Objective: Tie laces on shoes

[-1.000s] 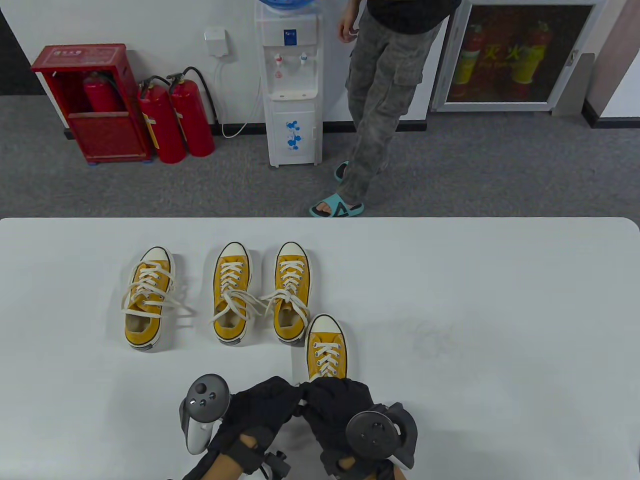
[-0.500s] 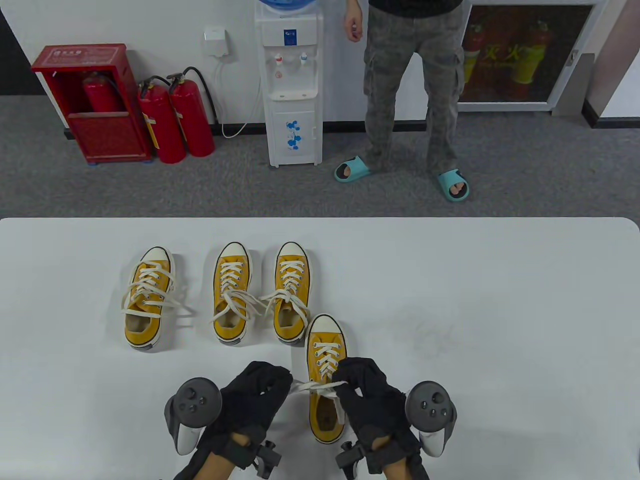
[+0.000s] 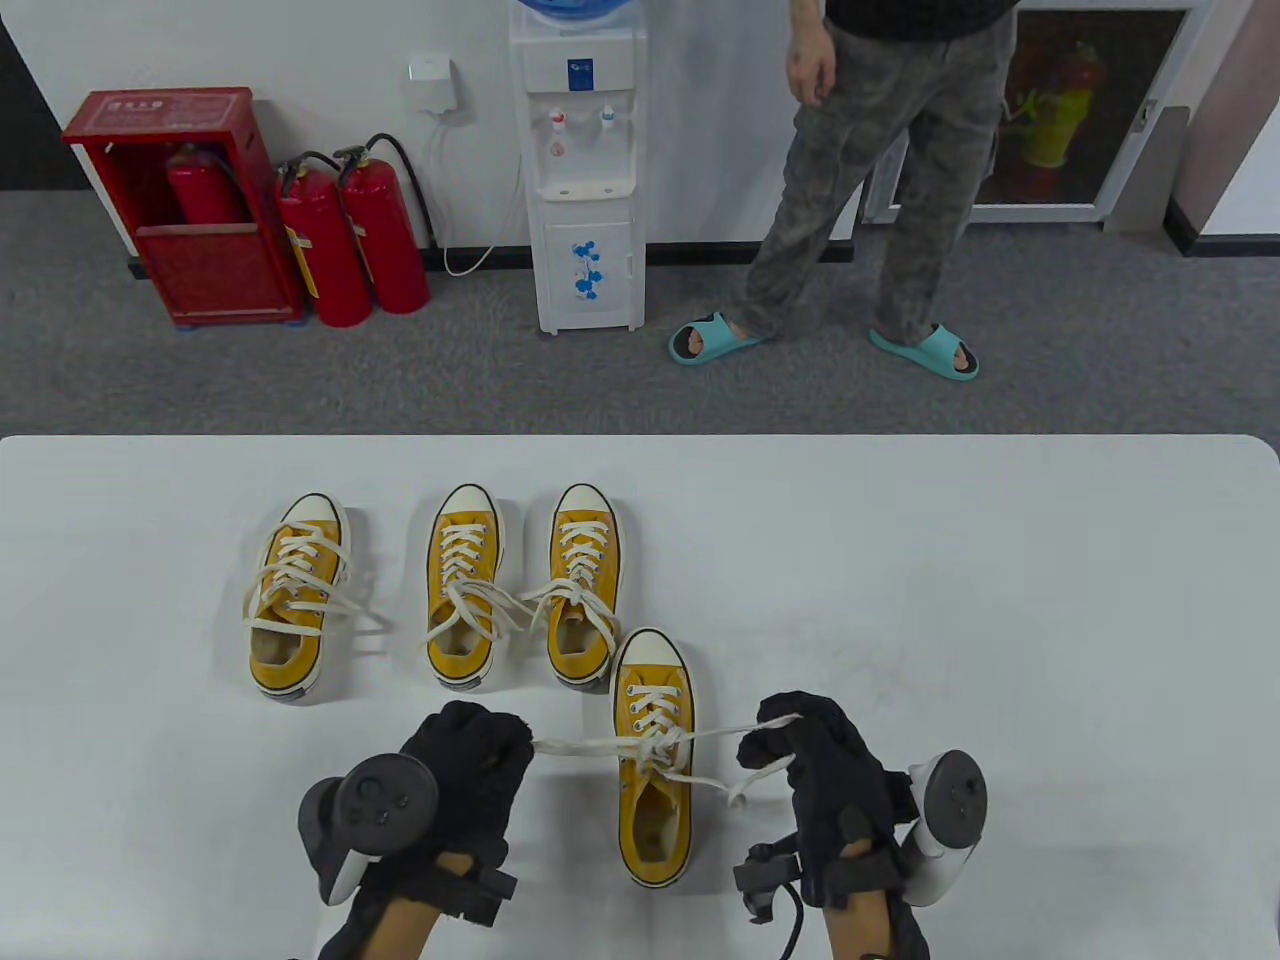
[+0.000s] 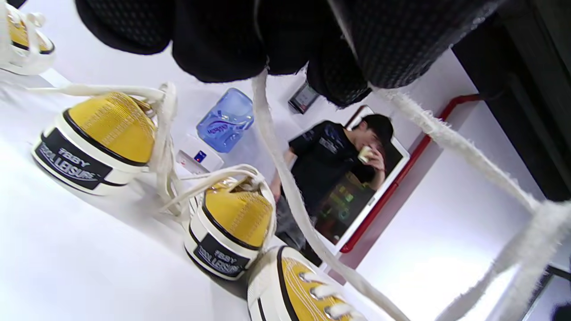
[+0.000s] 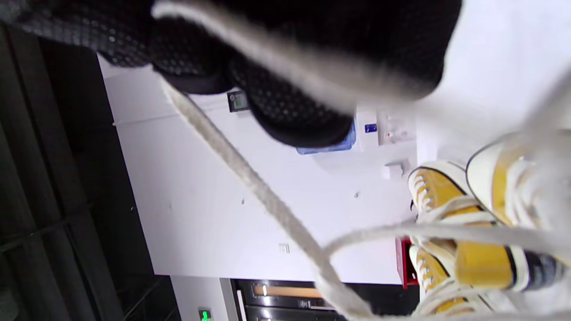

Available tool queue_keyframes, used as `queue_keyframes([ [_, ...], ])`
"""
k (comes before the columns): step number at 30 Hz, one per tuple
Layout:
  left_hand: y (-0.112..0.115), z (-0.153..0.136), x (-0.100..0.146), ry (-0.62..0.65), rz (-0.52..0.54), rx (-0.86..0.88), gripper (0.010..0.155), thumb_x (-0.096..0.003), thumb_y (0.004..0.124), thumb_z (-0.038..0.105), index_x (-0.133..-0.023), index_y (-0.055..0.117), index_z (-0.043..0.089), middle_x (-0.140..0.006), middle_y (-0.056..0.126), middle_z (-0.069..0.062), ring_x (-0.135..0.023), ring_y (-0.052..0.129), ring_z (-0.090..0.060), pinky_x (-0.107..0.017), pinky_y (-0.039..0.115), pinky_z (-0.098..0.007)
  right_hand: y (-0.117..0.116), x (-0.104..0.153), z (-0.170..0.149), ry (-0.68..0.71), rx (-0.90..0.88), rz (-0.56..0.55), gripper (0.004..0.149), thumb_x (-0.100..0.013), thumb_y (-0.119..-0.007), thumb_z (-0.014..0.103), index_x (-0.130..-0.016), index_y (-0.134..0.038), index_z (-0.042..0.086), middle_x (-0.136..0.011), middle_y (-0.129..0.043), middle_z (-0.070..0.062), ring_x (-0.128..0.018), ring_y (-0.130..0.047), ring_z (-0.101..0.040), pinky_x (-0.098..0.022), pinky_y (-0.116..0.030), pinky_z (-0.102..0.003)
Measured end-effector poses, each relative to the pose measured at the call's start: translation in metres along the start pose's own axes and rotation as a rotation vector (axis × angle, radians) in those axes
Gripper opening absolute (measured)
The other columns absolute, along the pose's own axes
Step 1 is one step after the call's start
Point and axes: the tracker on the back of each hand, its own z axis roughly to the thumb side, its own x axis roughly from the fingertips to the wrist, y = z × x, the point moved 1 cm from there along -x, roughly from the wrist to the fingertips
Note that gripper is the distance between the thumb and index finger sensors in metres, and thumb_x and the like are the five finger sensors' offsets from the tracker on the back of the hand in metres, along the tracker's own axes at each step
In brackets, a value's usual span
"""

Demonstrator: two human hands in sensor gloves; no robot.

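Yellow shoe near the middle of the table's near edge, toe toward the far edge, white laces crossed over its tongue and drawn out taut to both sides. Left hand just left of it, fingers pinching one lace end; right hand just right, fingers curled around the other. Farther toward the far edge and left, three more yellow shoes in a row with loose laces.

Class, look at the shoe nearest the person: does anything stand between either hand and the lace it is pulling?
Nothing visible does. The left hand and right hand each already hold a lace end of the nearest shoe, stretched sideways over bare table. The other three shoes sit farther back.
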Motion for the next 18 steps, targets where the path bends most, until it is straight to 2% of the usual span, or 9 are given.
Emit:
queue_keyframes([
  [7, -0.011, -0.015, 0.000, -0.090, 0.087, -0.058, 0.039, -0.0465, 0.080, 0.045, -0.080, 0.085, 0.026, -0.075, 0.086, -0.004, -0.054, 0.091, -0.025, -0.059, 0.071, -0.059, 0.022, 0.001, 0.004, -0.042, 0.128, -0.159, 0.039, -0.047, -0.075, 0.056, -0.058, -0.089, 0.021, -0.066, -0.090, -0.001, -0.032, -0.098, -0.012, -0.049, -0.081, -0.048],
  [13, -0.017, -0.033, 0.000, -0.201, 0.135, -0.054, 0.039, -0.0458, 0.081, 0.051, -0.075, 0.087, 0.025, -0.072, 0.086, -0.003, -0.052, 0.091, -0.025, -0.058, 0.071, -0.060, 0.040, 0.001, 0.005, -0.082, 0.405, -0.285, 0.039, -0.047, -0.076, 0.054, -0.057, -0.090, 0.020, -0.066, -0.091, -0.002, -0.033, -0.099, -0.014, -0.049, -0.079, -0.050],
  [18, -0.019, -0.051, 0.000, -0.307, 0.152, -0.041, 0.039, -0.0447, 0.082, 0.055, -0.069, 0.087, 0.025, -0.069, 0.087, -0.003, -0.051, 0.092, -0.026, -0.056, 0.071, -0.061, 0.057, 0.001, 0.003, -0.132, 0.594, -0.380, 0.039, -0.047, -0.078, 0.052, -0.059, -0.091, 0.018, -0.071, -0.089, -0.004, -0.040, -0.099, -0.019, -0.054, -0.075, -0.052],
])
